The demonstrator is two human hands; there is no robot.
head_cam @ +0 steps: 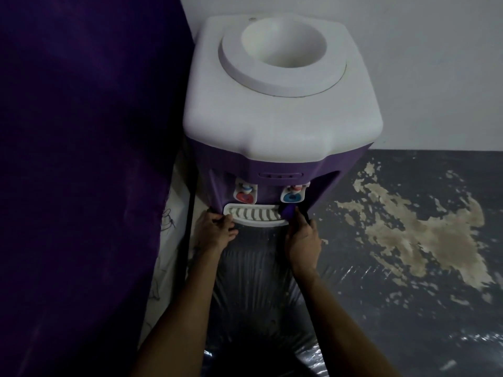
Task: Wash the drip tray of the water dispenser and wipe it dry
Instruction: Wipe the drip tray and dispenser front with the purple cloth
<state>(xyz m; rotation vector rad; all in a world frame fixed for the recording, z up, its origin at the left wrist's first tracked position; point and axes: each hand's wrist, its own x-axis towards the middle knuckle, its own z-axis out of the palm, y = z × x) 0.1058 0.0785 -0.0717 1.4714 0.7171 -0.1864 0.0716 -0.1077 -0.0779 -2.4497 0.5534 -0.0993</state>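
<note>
A purple water dispenser (280, 170) with a white top stands against the wall, with no bottle in its round opening. Its white slotted drip tray (254, 214) sits in the front recess under the red tap (245, 195) and the blue tap (292, 196). My left hand (215, 231) grips the tray's left end. My right hand (303, 240) is at the tray's right end and also holds a purple cloth (288, 210) against it.
A dark purple curtain (81, 159) hangs close on the left. A shiny black plastic sheet (258, 281) covers the stand below the dispenser. The dark floor (408, 227) on the right has worn pale patches. A white wall is behind.
</note>
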